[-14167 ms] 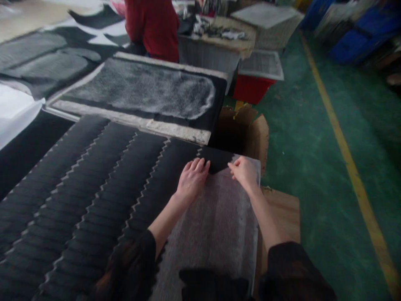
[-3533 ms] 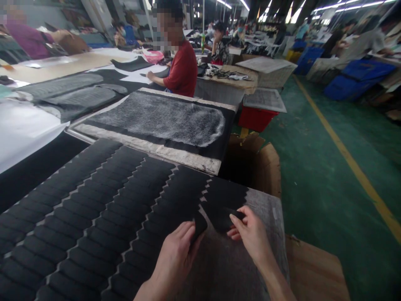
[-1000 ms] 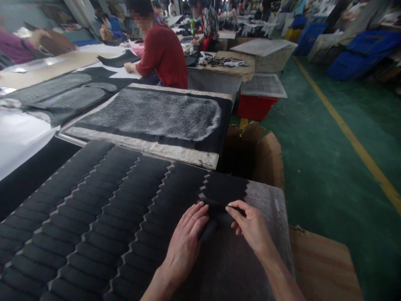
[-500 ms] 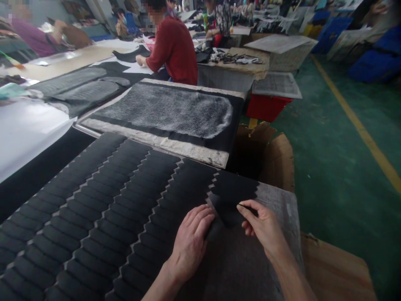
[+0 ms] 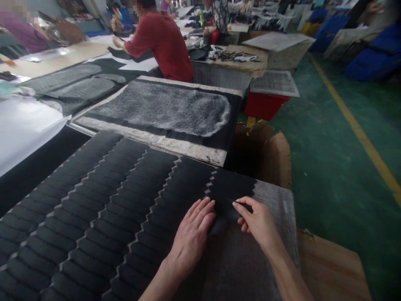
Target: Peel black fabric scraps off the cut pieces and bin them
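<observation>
A small black fabric piece (image 5: 226, 213) lies on the grey felt board (image 5: 275, 200) at the near end of the last row of black pieces (image 5: 109, 196). My left hand (image 5: 192, 236) rests flat on the board, fingers stretched out, fingertips on the piece's left edge. My right hand (image 5: 257, 221) pinches the piece's right edge between thumb and forefinger. Rows of overlapping black pieces cover the board to the left.
Beyond the board lies a black panel with a grey dusted patch (image 5: 169, 108). An open cardboard box (image 5: 266, 154) stands past the board's far right corner, a red crate (image 5: 265, 106) behind it. A person in a red top (image 5: 163, 39) works further back. Green floor lies to the right.
Since the oldest frame several more pieces have been laid in the last row. In the last second both hands pressed the newest piece lower onto the board, the left fingers flattening.
</observation>
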Action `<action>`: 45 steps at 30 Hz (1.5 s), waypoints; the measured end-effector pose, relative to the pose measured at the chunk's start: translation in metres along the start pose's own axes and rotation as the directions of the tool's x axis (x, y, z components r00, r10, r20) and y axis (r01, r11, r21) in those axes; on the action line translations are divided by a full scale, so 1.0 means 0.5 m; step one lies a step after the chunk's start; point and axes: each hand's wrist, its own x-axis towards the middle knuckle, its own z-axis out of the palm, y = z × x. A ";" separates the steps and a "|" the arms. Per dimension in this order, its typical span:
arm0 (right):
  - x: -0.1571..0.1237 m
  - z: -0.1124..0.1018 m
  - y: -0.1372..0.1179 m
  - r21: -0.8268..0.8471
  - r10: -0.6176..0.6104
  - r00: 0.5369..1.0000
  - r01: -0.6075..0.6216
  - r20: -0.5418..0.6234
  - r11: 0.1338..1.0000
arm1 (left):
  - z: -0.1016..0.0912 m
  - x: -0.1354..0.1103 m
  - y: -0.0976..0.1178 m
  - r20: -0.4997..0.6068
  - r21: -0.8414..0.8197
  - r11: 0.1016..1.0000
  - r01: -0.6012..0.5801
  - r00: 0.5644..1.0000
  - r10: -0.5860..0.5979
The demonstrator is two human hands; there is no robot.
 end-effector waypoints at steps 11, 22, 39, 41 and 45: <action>-0.025 -0.006 -0.022 -0.252 -0.099 0.990 0.071 -0.100 0.965 | 0.010 0.004 0.002 0.024 0.059 0.997 0.040 0.999 -0.042; -0.020 -0.045 0.003 -0.431 -0.091 0.988 0.027 -0.127 0.902 | 0.012 0.003 0.000 0.025 0.061 0.998 0.029 0.999 -0.030; -0.017 -0.040 0.000 -0.502 -0.122 0.963 -0.016 -0.239 0.865 | 0.014 -0.001 -0.013 -0.034 -0.164 0.984 0.065 0.997 -0.072; -0.037 -0.043 -0.011 -0.566 -0.191 0.936 -0.011 -0.297 0.824 | -0.004 -0.003 -0.010 -0.089 -0.322 0.942 0.098 0.987 -0.133; -0.096 -0.039 -0.041 -0.298 -0.268 0.955 0.220 -0.130 0.929 | -0.055 -0.013 0.018 0.119 -0.529 0.789 0.313 0.948 -0.296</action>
